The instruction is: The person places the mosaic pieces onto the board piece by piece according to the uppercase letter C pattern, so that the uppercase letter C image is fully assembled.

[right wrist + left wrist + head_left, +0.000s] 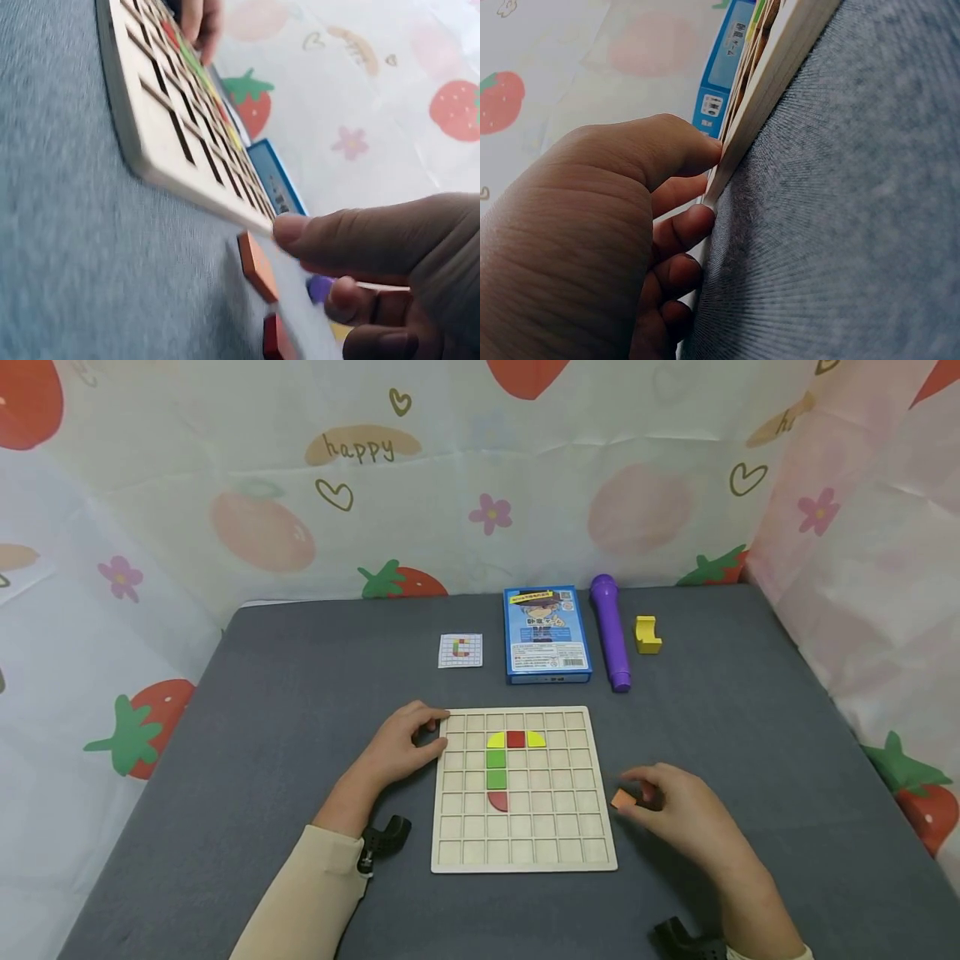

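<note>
A light wooden grid board (555, 857) lies on the grey table. My left hand (401, 745) touches its upper left edge with thumb and index finger; in the left wrist view the other fingers curve loosely beside the edge. Set in the grid are two yellow quarter-round pieces (496, 741), a red square (516, 739), two green squares (496, 769) and a dark red quarter-round piece (498, 801). My right hand (686, 814) hovers right of the board, thumb and fingers apart around an orange block (257, 266). A red block (277, 337) lies beside it on the table.
Behind the board are a small pattern card (461, 651), a blue box (547, 635), a purple microphone-shaped stick (611, 633) and a yellow block-like holder (647, 635). A printed cloth (555, 460) hangs around the table's back and sides.
</note>
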Demonstrator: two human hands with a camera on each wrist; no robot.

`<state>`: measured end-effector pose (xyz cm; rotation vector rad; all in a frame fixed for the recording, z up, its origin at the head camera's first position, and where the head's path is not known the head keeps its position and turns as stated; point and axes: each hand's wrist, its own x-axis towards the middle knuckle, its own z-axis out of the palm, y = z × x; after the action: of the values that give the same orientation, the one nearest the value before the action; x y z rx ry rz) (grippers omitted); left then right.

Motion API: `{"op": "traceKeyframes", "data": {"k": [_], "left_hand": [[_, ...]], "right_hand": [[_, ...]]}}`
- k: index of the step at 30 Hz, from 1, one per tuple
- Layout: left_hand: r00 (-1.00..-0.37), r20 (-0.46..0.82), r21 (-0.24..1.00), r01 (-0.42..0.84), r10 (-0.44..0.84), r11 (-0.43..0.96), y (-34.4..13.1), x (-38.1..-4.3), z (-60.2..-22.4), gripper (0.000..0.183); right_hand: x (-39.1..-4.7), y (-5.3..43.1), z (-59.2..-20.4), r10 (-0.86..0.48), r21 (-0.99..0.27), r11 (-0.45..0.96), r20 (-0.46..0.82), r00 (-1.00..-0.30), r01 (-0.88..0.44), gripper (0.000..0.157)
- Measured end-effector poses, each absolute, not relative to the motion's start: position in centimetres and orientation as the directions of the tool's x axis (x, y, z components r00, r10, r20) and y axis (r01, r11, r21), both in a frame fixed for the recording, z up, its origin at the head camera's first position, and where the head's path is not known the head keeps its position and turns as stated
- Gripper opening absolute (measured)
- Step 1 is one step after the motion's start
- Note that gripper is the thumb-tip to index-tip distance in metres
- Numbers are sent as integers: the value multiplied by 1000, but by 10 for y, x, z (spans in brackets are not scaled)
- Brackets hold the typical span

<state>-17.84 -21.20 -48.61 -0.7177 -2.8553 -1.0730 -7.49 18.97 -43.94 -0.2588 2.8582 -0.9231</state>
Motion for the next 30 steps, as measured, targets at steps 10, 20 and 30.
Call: {"op": "traceKeyframes", "data": {"k": [10,20,30], "left_hand": [[-894,174,628,423,412,653,-213,-178,-488,36],[-897,172,623,419,407,661,-212,-178,-487,38],[-896,176,617,423,407,664,-211,-178,-487,38]], "right_hand": [[-71,198,-445,-185,-572,816,-123,-975,-82,22],[-72,193,-445,-162,-543,837,-120,-979,-72,19],[-81,180,-425,-152,-601,791,-13,-988,-114,25]]}}
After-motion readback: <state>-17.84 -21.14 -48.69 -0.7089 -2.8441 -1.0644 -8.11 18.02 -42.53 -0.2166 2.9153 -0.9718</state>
